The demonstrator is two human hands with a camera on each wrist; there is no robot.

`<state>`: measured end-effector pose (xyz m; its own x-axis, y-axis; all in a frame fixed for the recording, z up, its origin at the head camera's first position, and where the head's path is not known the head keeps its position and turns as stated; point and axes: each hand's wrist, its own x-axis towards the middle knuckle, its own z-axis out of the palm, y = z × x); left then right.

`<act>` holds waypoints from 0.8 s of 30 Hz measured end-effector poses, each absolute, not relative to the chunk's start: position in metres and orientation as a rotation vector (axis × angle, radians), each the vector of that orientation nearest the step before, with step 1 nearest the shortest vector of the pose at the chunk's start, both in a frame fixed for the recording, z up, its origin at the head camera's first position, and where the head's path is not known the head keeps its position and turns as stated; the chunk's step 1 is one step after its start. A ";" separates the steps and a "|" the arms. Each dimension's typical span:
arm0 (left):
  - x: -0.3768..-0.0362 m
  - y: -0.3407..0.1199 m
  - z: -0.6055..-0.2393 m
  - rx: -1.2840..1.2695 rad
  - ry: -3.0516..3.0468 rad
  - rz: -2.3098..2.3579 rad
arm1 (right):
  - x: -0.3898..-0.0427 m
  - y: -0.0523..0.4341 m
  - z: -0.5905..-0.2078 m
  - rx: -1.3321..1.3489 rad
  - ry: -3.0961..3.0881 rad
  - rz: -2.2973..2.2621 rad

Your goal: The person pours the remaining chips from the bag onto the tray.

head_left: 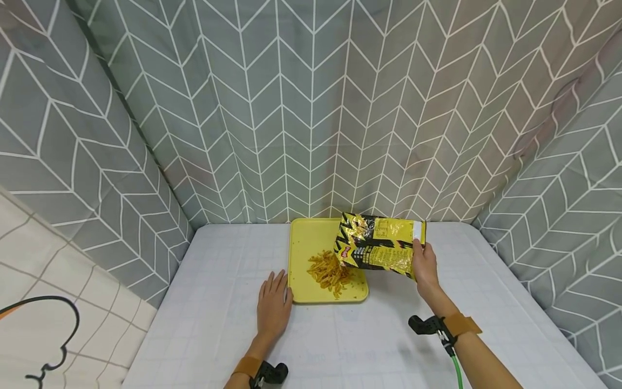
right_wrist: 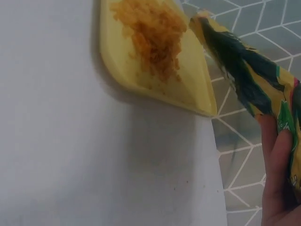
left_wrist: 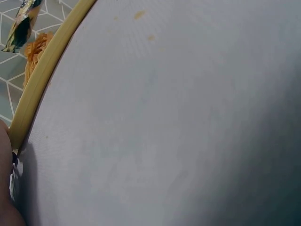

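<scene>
A yellow tray (head_left: 306,237) lies on the white table with a heap of orange snack sticks (head_left: 330,273) in its near half. My right hand (head_left: 424,266) grips the sealed end of a yellow and black snack bag (head_left: 379,246), tilted with its mouth down over the heap. My left hand (head_left: 274,305) lies flat on the table, fingers straight, touching the tray's near left edge. The right wrist view shows the tray (right_wrist: 195,94), the sticks (right_wrist: 153,30), the bag (right_wrist: 244,70) and my fingers (right_wrist: 277,179). The left wrist view shows only the tray's rim (left_wrist: 42,80) and some sticks (left_wrist: 35,49).
The white table (head_left: 218,324) is walled on three sides by grey curtains with a white chevron pattern (head_left: 311,108). A pale cloth with a black outline drawing (head_left: 44,324) hangs at the near left. Two small crumbs (left_wrist: 139,15) lie on the tabletop.
</scene>
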<state>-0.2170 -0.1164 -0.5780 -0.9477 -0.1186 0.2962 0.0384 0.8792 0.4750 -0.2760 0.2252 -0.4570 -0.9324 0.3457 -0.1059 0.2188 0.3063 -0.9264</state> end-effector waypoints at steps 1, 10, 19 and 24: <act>-0.217 -0.116 -0.578 0.062 -2.732 -0.700 | -0.276 0.225 -0.456 -0.529 -2.444 1.702; -0.217 -0.117 -0.577 0.058 -2.733 -0.717 | -0.277 0.225 -0.453 -0.525 -2.452 1.682; -0.217 -0.117 -0.578 0.058 -2.734 -0.729 | -0.275 0.226 -0.450 -0.522 -2.460 1.693; -0.218 -0.116 -0.579 0.063 -2.733 -0.716 | -0.275 0.226 -0.449 -0.518 -2.459 1.725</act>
